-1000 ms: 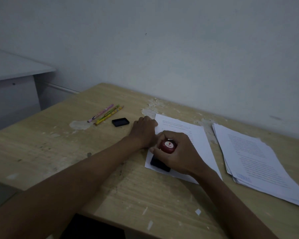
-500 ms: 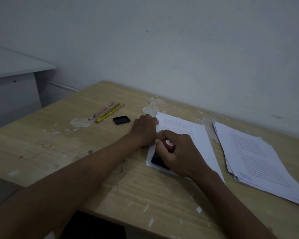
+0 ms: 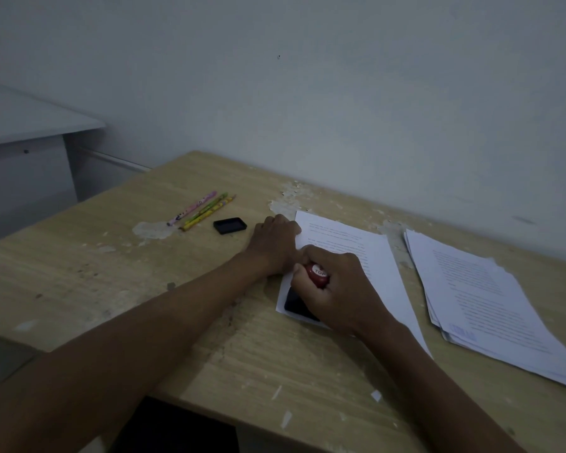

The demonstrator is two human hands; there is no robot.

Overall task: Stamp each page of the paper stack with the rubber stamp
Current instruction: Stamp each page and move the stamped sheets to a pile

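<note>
Dim light fell on a scuffed wooden surface (image 3: 79, 273) set against a pale wall, where a person pressed a rubber stamp (image 3: 317, 274) down on the near left corner of a single printed page (image 3: 366, 256). The right hand (image 3: 337, 289) had its fingers wrapped around the stamp's red knob, whose white cap read "TOP", with the black base (image 3: 299, 305) flat on the sheet, a grip that appeared to put weight straight down for a clean mark. The left hand (image 3: 273, 243) rested on the page's left edge with fingers curled under, apparently to pin the sheet against sliding; whether it pinched the paper could not be told. To the right, just apart from the page, lay a loose paper stack (image 3: 490, 295), its edges fanned unevenly, and a faint blue mark near its front corner suggested those sheets were already stamped. To the left of the hands sat a small black tray (image 3: 230, 225), likely an ink pad or its lid; its contents could not be made out. Beyond it lay three colourful pencils (image 3: 203, 210) side by side.
</note>
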